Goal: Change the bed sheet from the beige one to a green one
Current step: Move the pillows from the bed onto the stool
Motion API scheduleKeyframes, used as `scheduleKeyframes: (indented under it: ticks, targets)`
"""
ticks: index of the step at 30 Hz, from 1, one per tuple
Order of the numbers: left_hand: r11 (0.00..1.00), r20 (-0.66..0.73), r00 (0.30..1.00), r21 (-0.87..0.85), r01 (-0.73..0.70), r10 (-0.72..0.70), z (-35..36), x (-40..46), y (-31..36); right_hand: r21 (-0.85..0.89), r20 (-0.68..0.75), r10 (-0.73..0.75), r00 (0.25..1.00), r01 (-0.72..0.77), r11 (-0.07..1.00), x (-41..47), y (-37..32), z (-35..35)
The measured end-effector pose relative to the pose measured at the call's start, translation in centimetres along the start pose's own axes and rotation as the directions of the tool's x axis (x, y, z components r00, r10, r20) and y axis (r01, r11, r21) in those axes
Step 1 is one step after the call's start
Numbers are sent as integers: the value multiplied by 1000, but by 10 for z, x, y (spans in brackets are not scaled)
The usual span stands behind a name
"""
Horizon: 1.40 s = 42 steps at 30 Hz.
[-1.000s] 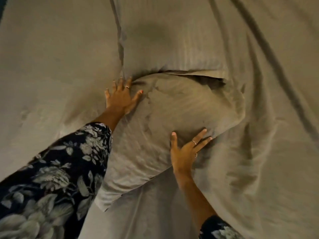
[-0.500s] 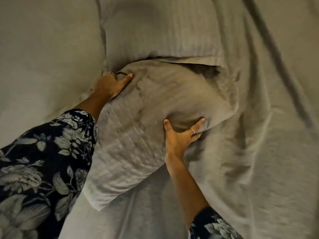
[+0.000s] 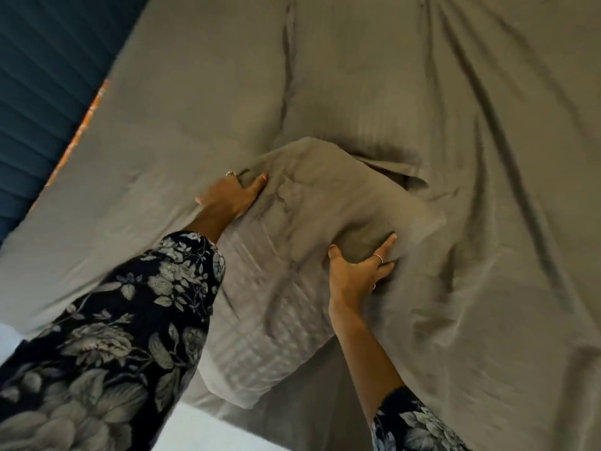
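1. No brand, label or writing can be read on any fabric in view.
2. The left hand (image 3: 227, 198) reaches forward from a dark floral sleeve (image 3: 130, 320); its thumb lies on top of the pillow (image 3: 309, 255) and its fingers curl round the pillow's far left edge, gripping it.
3. The right hand (image 3: 357, 275) grips the pillow's right side, thumb on top, ringed fingers spread and dug into the fabric.
4. The pillow lies tilted near the bed's edge, its far corner against a second pillow (image 3: 374, 92).
5. The beige sheet (image 3: 504, 222) covers the mattress, creased, beside a dark blue headboard (image 3: 48, 76).
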<state>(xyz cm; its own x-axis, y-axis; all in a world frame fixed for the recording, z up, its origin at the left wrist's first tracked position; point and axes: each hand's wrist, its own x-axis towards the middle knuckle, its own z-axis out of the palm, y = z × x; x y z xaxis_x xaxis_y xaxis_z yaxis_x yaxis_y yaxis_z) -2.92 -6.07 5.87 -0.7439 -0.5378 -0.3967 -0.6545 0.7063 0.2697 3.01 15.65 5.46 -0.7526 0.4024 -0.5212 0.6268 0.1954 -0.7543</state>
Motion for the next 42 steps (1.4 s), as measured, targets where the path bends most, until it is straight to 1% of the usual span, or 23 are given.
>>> scheduleKeyframes:
  ticks: [3, 5, 7, 9, 12, 14, 17, 19, 20, 21, 22, 25, 28, 30, 32, 33, 35, 39, 42]
  targets:
    - [990, -65, 991, -84, 111, -117, -32, -45, -44, -23, 104, -111, 988, 114, 993, -45, -8, -4]
    - [966, -110, 971, -178, 189, -210, -55, -77, -80, -36, 188, -190, 964, 200, 979, -75, -14, -2]
    - [923, -132, 945, -288, 254, -301, -74, -109, -119, -39, 270, -276, 922, 297, 954, -101, -19, 5]
    - [863, -137, 911, -399, 308, -389, -88, -144, -167, -39, 363, -369, 855, 410, 911, -133, -23, 13]
    - [753, -136, 845, -541, 375, -518, -98, -205, -239, -15, 500, -489, 714, 572, 820, -185, -27, 29]
    - [650, -122, 777, -636, 416, -617, -96, -257, -290, 32, 610, -539, 581, 661, 749, -229, -24, 40]
    - [504, -100, 657, -731, 461, -747, -87, -334, -355, 81, 755, -537, 378, 758, 647, -297, -11, 58]
    - [418, -80, 590, -781, 463, -803, -76, -380, -391, 120, 811, -525, 258, 805, 581, -341, 1, 70]
    - [351, -57, 546, -820, 452, -836, -68, -412, -411, 155, 833, -522, 187, 826, 543, -371, 12, 76]
    - [291, -26, 515, -850, 440, -857, -62, -437, -424, 183, 843, -522, 131, 842, 507, -393, 21, 83]
    - [245, -1, 493, -869, 430, -870, -53, -453, -431, 200, 849, -521, 91, 856, 476, -407, 25, 88]
    - [111, 41, 377, -921, 372, -925, -35, -531, -465, 339, 875, -461, -149, 868, 363, -487, 55, 105]
    - [-27, 106, 277, -962, 273, -955, -16, -587, -489, 463, 856, -366, -366, 857, 227, -562, 78, 118]
    - [-136, 175, 205, -973, 188, -963, -6, -614, -500, 529, 828, -302, -472, 836, 144, -607, 92, 125]
    - [-239, 248, 153, -968, 73, -957, 1, -630, -512, 603, 785, -236, -572, 794, 79, -647, 105, 135]
    - [-276, 278, 128, -961, 29, -952, 4, -636, -518, 633, 765, -190, -615, 773, 49, -666, 113, 141]
    - [-338, 331, 106, -939, -68, -938, 9, -644, -534, 673, 736, -97, -670, 739, 2, -702, 129, 157]
    - [-439, 411, 160, -871, -222, -897, 13, -650, -565, 746, 665, 14, -746, 664, -40, -761, 157, 194]
    - [-475, 432, 201, -821, -316, -879, 10, -647, -593, 782, 623, 69, -779, 620, -59, -801, 178, 232]
